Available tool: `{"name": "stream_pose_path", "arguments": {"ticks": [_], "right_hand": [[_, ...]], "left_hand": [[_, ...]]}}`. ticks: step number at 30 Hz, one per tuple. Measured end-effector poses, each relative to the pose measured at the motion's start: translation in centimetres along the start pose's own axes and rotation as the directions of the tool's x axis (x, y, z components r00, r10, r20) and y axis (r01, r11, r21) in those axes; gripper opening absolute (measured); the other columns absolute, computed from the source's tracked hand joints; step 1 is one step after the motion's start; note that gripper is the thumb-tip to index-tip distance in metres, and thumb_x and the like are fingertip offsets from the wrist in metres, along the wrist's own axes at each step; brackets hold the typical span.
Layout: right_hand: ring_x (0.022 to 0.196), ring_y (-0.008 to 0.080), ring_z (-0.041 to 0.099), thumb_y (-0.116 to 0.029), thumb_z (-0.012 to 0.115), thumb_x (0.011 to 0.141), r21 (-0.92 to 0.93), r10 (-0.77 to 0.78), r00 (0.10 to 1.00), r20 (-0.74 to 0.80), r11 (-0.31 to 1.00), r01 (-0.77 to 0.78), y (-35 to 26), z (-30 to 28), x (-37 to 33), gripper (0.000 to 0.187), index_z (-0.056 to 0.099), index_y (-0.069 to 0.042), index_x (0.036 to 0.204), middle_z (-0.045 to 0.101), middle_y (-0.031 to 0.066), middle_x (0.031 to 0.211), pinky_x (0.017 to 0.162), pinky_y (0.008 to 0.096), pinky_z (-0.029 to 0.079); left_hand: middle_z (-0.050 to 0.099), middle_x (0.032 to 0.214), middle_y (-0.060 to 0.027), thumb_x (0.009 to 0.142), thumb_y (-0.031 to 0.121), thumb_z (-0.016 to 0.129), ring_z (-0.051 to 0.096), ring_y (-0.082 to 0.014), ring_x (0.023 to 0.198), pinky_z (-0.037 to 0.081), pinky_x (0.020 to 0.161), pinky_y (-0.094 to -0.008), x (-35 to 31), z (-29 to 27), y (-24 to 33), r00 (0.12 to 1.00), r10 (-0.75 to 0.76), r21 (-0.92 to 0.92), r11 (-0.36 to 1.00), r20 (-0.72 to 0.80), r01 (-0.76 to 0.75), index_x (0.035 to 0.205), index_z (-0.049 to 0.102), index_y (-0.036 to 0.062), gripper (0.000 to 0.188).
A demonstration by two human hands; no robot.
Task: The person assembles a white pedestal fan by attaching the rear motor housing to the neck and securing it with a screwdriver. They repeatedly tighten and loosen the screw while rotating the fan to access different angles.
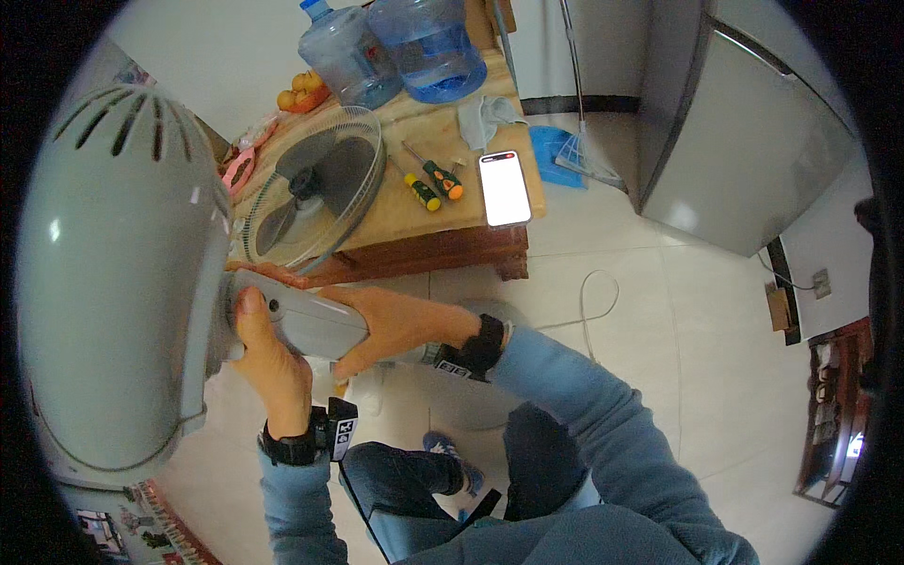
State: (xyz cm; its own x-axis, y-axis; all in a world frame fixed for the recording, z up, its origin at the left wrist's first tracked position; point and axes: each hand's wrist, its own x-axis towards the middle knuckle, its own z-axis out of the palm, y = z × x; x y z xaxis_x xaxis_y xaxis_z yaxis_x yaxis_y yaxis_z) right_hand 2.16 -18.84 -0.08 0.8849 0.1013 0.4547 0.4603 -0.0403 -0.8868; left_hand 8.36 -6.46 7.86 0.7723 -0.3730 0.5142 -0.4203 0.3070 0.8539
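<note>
Fan head (113, 282) could tip or twist at its neck (325, 328), left of the worktop (405, 223), should either grip slacken: the left hand (275, 372) wraps the neck, thumb pressed near the joint, and the right hand (410, 323) clasps its other end. Smooth, rounded grey plastic forms the slotted shell. Beyond, on the glossy worktop, lie broad dark blades (349, 169), a round wire guard (380, 141) and two screwdrivers (443, 179).

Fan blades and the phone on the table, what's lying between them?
The head view shows a yellow-black screwdriver and a green-orange screwdriver between the fan blades and phone, plus a tiny item I can't identify.
</note>
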Motion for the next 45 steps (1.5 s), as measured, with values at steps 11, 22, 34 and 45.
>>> {"name": "stream_pose_path", "arguments": {"ticks": [11, 22, 34, 45], "right_hand": [[0.08, 0.0294, 0.063, -0.022, 0.063, 0.081, -0.587, 0.13, 0.852, -0.507, 0.671, -0.453, 6.2, -8.2, -4.8, 0.025, 0.061, -0.006, 0.1, 0.065, 0.0141, 0.084, 0.071, 0.0377, 0.05], [0.082, 0.0329, 0.06, -0.018, 0.063, 0.077, -0.715, -0.178, 0.713, -0.678, 0.383, -0.585, 9.5, -12.6, -0.6, 0.017, 0.059, -0.007, 0.089, 0.06, 0.0128, 0.093, 0.068, 0.0431, 0.049], [0.08, 0.0225, 0.063, -0.014, 0.06, 0.078, -0.731, -0.194, 0.773, -0.604, -0.251, -0.634, 14.7, -17.4, 0.0, 0.016, 0.057, -0.007, 0.092, 0.062, 0.0082, 0.085, 0.06, 0.0354, 0.051], [0.058, 0.0143, 0.054, -0.023, 0.059, 0.086, -0.649, -0.52, 0.459, -0.721, 0.738, -0.183, 2.0, -13.3, -7.6, 0.029, 0.06, -0.01, 0.112, 0.059, 0.0055, 0.076, 0.052, 0.0267, 0.046]], "left_hand": [[0.055, 0.088, -0.0089, 0.084, 0.044, 0.061, 0.054, -0.0203, 0.081, 0.044, 0.075, -0.0338, 0.0, -0.2, -0.9, 1.0, -0.031, -0.017, 0.999, 0.004, 0.031, 0.111, 0.046, 0.0082, 0.047], [0.054, 0.085, -0.0089, 0.083, 0.047, 0.06, 0.054, -0.0218, 0.08, 0.045, 0.074, -0.0353, 0.0, 0.3, -0.5, 0.983, 0.029, -0.102, 0.995, 0.179, -0.01, 0.106, 0.047, 0.0077, 0.047], [0.053, 0.089, -0.0094, 0.077, 0.032, 0.071, 0.055, -0.0243, 0.08, 0.049, 0.073, -0.0411, 0.2, 1.1, -1.7, 0.974, 0.077, -0.051, 0.996, 0.213, -0.068, 0.115, 0.043, 0.0073, 0.053], [0.054, 0.107, -0.0156, 0.075, 0.035, 0.073, 0.057, -0.0281, 0.098, 0.046, 0.09, -0.0434, 0.4, 0.4, -1.2, 0.945, 0.09, -0.056, 0.996, 0.314, -0.076, 0.131, 0.034, 0.0042, 0.075]]}}
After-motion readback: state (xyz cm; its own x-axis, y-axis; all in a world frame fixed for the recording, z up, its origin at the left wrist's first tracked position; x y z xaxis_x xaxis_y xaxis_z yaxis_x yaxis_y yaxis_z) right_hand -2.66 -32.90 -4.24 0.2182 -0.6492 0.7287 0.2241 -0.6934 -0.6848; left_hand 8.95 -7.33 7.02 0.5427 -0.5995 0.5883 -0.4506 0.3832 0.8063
